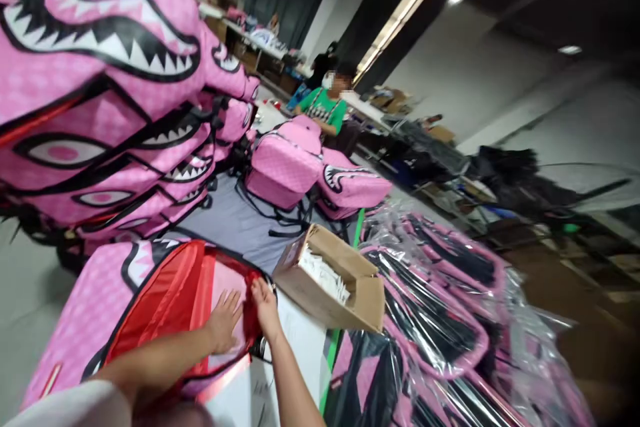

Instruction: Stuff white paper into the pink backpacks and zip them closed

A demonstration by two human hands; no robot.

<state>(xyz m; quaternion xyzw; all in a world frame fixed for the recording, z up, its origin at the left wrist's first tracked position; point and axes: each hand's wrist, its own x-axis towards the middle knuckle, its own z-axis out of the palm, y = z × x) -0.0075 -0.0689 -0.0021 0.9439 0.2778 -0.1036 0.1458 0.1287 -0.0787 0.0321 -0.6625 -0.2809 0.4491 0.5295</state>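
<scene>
A pink backpack [95, 307] with a shark-mouth print lies open in front of me, its red lining [173, 293] showing. My left hand [225, 327] rests flat inside the opening, fingers spread on the lining. My right hand [265, 307] sits right beside it at the bag's edge, fingers stretched along the zipper rim. Neither hand visibly holds anything.
A stack of matching pink backpacks [100, 100] towers at left. An open cardboard box [330, 283] with white packets lies just right of my hands. Backpacks wrapped in clear plastic [440, 320] cover the right. A person in a green shirt [323, 110] sits behind more pink bags [285, 167].
</scene>
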